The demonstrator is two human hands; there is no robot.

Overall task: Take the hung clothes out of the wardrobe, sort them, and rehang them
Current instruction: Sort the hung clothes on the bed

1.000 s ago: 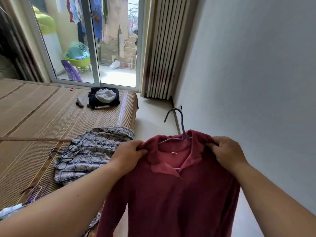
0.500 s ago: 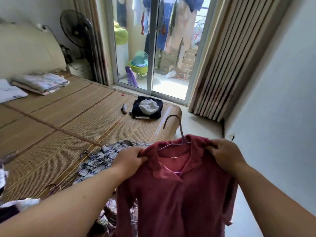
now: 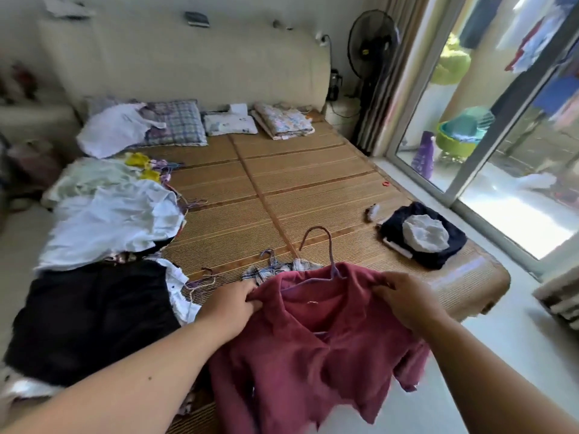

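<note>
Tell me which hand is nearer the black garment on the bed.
Left. The left hand grips the red shirt beside the black garment; the right hand grips the shirt's other shoulder, farther off.

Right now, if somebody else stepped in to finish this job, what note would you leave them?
Left hand and right hand each grip a shoulder of the red shirt, on its hanger, over the bed.
A plaid shirt lies just beyond; a pile of clothes, some on hangers, covers the bed's left side.
Done: clothes are out, it seems.
Left: sorting and rehanging; wardrobe not in view.
</note>
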